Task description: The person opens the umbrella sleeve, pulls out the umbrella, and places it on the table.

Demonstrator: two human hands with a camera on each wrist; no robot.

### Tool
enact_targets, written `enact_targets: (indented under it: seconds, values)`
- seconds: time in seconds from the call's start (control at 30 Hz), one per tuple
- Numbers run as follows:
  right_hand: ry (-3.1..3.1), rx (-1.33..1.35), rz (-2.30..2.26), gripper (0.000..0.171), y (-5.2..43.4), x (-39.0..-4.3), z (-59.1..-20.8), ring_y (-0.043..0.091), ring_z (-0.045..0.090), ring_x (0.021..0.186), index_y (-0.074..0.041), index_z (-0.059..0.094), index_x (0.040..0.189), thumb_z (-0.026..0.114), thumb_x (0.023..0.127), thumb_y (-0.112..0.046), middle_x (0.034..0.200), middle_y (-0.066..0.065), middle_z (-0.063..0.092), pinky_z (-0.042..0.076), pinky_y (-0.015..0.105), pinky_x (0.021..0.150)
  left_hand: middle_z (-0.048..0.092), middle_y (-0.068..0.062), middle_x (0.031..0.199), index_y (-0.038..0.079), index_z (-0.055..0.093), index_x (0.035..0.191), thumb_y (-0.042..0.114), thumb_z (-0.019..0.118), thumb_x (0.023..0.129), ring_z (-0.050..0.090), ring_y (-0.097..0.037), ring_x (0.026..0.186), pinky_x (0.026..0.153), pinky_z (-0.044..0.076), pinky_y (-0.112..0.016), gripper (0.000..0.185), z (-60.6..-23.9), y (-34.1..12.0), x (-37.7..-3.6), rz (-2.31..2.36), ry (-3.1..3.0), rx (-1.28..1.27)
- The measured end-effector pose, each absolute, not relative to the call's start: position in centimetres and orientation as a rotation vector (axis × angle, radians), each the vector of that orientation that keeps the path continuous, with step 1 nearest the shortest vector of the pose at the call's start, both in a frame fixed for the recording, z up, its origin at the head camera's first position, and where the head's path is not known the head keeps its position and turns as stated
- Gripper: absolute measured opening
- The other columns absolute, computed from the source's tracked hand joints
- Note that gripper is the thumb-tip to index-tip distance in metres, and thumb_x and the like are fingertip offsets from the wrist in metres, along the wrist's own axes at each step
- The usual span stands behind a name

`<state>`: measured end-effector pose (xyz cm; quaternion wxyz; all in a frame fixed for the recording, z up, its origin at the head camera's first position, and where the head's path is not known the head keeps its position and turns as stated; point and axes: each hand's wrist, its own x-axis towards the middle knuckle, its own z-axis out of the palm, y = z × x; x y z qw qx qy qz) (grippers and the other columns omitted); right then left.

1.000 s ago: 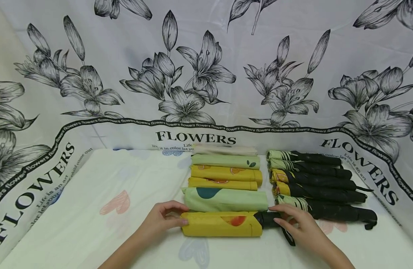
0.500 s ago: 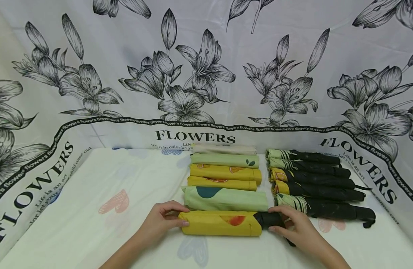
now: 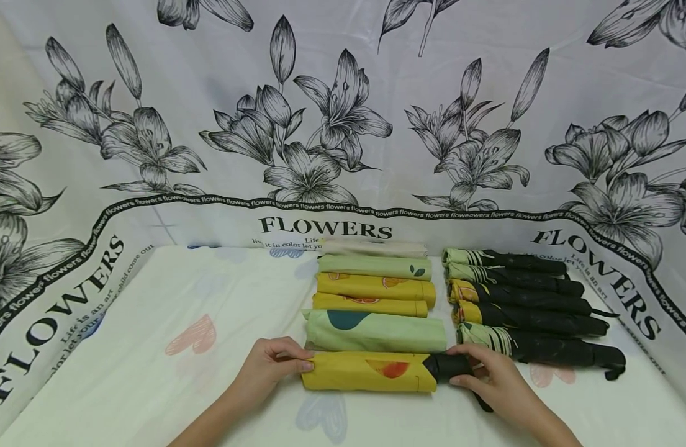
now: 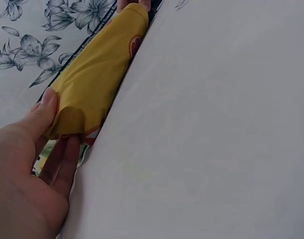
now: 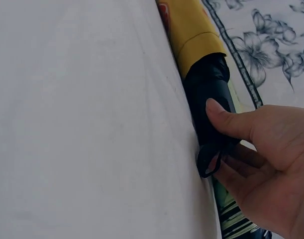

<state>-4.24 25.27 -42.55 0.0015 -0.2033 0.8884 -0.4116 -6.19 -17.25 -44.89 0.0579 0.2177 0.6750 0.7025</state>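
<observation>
A folded umbrella lies crosswise in front of me inside a yellow sleeve printed with orange slices. Its black handle sticks out at the right end. My left hand pinches the sleeve's left end; in the left wrist view the thumb is on top of the yellow cloth and the fingers are at its end. Around the handle curl the thumb and fingers of my right hand. A black wrist strap loops off the handle beside those fingers in the right wrist view.
Behind the yellow sleeve lies a pale green sleeve, then several more yellow, green and cream ones. To the right is a column of folded black umbrellas with patterned tips. A flower-printed curtain closes off the back of the white, heart-printed cloth.
My right hand has moved slightly left, from the strap end to a fuller hold on the black handle. The left hand stays at the sleeve's end, its fingers shifted a little.
</observation>
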Motion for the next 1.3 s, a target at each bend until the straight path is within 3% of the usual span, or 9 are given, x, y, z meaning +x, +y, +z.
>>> enact_targets:
  seconds: [0.13,0.47,0.67,1.0,1.3]
  values:
    - [2.800,-0.629,-1.291,0.038,25.2,-4.2,-42.6,-0.002,0.060,0.088,-0.007,0.071,0.120,0.086,0.086,-0.012,0.112,0.008,0.071,0.061,0.026,0.070,0.078,0.006,0.092,0.005,0.084,0.093,-0.005,0.080,0.086,0.073,-0.006,0.089,0.079,0.060,-0.020,0.012,-45.0,-17.3,-6.3,2.143,2.063,0.679]
    - [2.775,-0.626,-1.284,0.037,25.4,-4.0,-42.7,-0.002,0.059,0.087,-0.008,0.072,0.119,0.086,0.086,-0.014,0.113,0.009,0.072,0.061,0.026,0.070,0.077,0.006,0.093,-0.009,0.079,0.094,-0.003,0.080,0.088,0.071,-0.005,0.089,0.079,0.061,-0.020,0.009,-44.9,-17.2,-6.3,2.161,2.144,0.658]
    - [2.820,-0.737,-1.313,0.038,25.8,-4.0,-42.6,-0.003,0.060,0.087,-0.005,0.072,0.119,0.086,0.085,-0.008,0.110,0.010,0.073,0.061,0.025,0.068,0.077,0.008,0.094,0.001,0.082,0.091,-0.008,0.079,0.086,0.071,-0.006,0.091,0.080,0.061,-0.021,0.011,-44.6,-16.9,-6.2,2.191,2.141,0.671]
    - [2.799,-0.682,-1.273,0.039,26.3,-3.9,-42.1,-0.005,0.062,0.091,-0.004,0.072,0.121,0.086,0.085,-0.009,0.111,0.013,0.073,0.062,0.025,0.070,0.078,-0.008,0.091,-0.006,0.080,0.088,-0.002,0.084,0.084,0.070,-0.007,0.088,0.078,0.062,-0.022,0.006,-44.6,-16.7,-6.2,2.217,2.163,0.664]
    - [2.857,-0.587,-1.230,0.039,27.4,-3.7,-42.1,-0.004,0.059,0.086,-0.005,0.073,0.119,0.087,0.083,-0.006,0.107,0.006,0.072,0.061,0.025,0.069,0.075,0.005,0.083,-0.007,0.081,0.091,-0.004,0.082,0.085,0.066,-0.006,0.078,0.070,0.057,-0.018,0.007,-44.4,-17.4,-6.5,2.144,2.312,0.518]
